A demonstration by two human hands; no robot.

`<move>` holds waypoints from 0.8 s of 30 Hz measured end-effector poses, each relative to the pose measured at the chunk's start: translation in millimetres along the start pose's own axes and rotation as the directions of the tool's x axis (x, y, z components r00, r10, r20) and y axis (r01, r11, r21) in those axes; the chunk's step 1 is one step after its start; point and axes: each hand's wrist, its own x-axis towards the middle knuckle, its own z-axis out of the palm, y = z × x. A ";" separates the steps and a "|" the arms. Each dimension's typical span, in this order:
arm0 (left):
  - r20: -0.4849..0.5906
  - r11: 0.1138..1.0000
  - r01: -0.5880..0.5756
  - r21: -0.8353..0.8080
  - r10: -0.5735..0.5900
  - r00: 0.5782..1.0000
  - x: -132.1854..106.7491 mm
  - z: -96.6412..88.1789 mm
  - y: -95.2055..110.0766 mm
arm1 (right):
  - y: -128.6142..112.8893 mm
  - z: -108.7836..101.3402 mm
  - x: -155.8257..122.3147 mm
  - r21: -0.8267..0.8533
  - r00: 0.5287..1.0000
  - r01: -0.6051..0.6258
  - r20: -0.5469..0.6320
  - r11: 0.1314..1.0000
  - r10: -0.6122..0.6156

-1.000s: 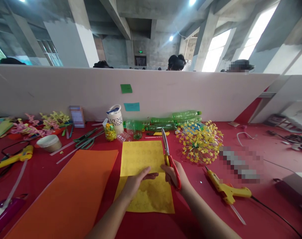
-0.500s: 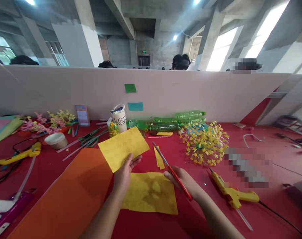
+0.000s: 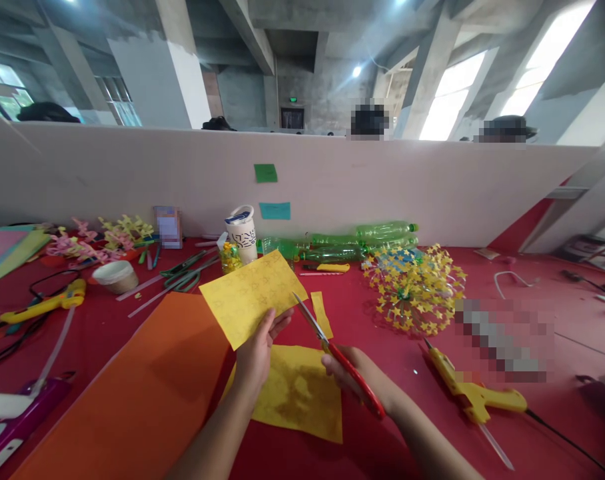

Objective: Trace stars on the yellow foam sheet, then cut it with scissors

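Observation:
My left hand (image 3: 256, 350) pinches a yellow paper sheet (image 3: 247, 297) printed with faint stars and holds it tilted above the red table (image 3: 382, 347). My right hand (image 3: 355, 377) grips red-handled scissors (image 3: 340, 357). Their blades point up-left and meet the sheet's right edge. A second yellow sheet (image 3: 297, 397) lies flat under both hands. A narrow yellow strip (image 3: 322, 313) rests on the table just right of the blades.
A large orange sheet (image 3: 137, 393) lies to the left. A yellow glue gun (image 3: 470, 390) is on the right, another (image 3: 45, 303) at far left. A yellow star ornament (image 3: 415, 287), green bottles (image 3: 352, 241), a white cup (image 3: 242, 233) and a partition wall (image 3: 332, 187) stand behind.
The sheet was cut in two. My left hand lifted the upper piece and tilted it; the scissors swung left to its edge. A thin strip dropped onto the table.

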 end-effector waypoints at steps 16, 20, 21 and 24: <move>0.081 0.995 0.064 0.077 -0.070 0.994 -7.8 2.4 -0.9 | 5.8 7.5 3.6 0.244 0.998 -0.056 0.033 0.968 0.050; 0.102 0.994 0.054 0.095 -0.063 0.993 -7.7 2.4 -1.4 | 9.9 9.9 5.7 0.276 0.997 -0.082 0.021 0.958 0.080; 0.104 0.993 0.053 0.105 -0.064 0.993 -7.6 2.2 -1.5 | 11.5 10.5 6.3 0.283 0.996 -0.086 0.015 0.955 0.085; 0.115 0.992 0.050 0.116 -0.064 0.991 -6.8 1.5 -2.0 | 15.6 12.0 8.0 0.311 0.995 -0.097 0.013 0.946 0.098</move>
